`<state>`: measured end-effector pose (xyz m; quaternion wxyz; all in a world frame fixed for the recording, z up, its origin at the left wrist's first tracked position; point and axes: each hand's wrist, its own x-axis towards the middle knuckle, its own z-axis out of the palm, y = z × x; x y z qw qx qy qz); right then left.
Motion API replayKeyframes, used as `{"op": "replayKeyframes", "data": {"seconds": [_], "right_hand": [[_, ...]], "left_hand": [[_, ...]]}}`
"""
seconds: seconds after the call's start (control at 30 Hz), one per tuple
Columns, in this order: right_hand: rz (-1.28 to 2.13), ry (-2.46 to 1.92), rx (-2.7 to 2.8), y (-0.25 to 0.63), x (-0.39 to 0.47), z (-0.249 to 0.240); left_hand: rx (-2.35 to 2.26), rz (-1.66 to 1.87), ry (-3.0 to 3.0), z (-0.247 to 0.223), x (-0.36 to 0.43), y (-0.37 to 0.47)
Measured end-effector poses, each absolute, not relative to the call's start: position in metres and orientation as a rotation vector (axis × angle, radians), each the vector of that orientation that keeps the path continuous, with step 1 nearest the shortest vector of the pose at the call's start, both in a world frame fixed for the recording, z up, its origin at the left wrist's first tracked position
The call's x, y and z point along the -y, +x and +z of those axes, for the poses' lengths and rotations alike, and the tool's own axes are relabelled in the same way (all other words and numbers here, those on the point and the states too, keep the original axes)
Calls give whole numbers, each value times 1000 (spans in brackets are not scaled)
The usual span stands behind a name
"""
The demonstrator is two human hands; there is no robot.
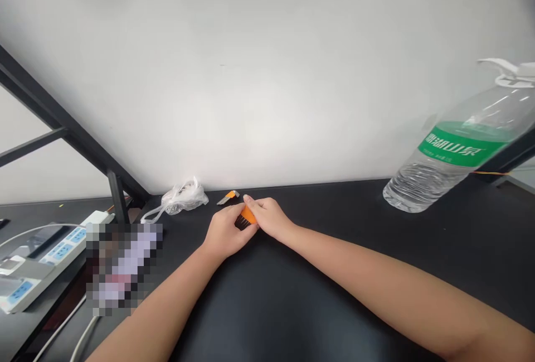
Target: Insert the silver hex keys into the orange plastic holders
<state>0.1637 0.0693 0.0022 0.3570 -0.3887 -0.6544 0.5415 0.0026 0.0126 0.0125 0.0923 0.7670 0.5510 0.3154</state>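
Note:
Both hands meet over the black table (334, 206), near its back edge. Between them is an orange holder (248, 215) with several thin dark rods, which look like hex keys. My left hand (225, 231) is closed around the rod side, its thumb and fingers curled. My right hand (270, 217) grips the orange part with thumb and fingers. Just behind my left hand lies a second, smaller orange holder (230, 195) with silvery keys, touched by neither hand.
A crumpled clear plastic bag (186, 196) lies at the back left, against the wall. White power strips (58, 253) and cables are at the far left, beside a black metal frame (75, 128). A large water bottle (451, 144) stands at the right.

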Motion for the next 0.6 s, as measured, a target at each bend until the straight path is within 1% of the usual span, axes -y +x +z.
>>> {"op": "replayKeyframes", "data": {"seconds": [0.33,0.6], "right_hand": [[1350,-946,1735,164,-70,-3],[1367,-908,1598,163,-74,-2]], "left_hand": [[-1624,1011,2081,10,-18,1],[-1771,922,2030,11,-17,0]]}}
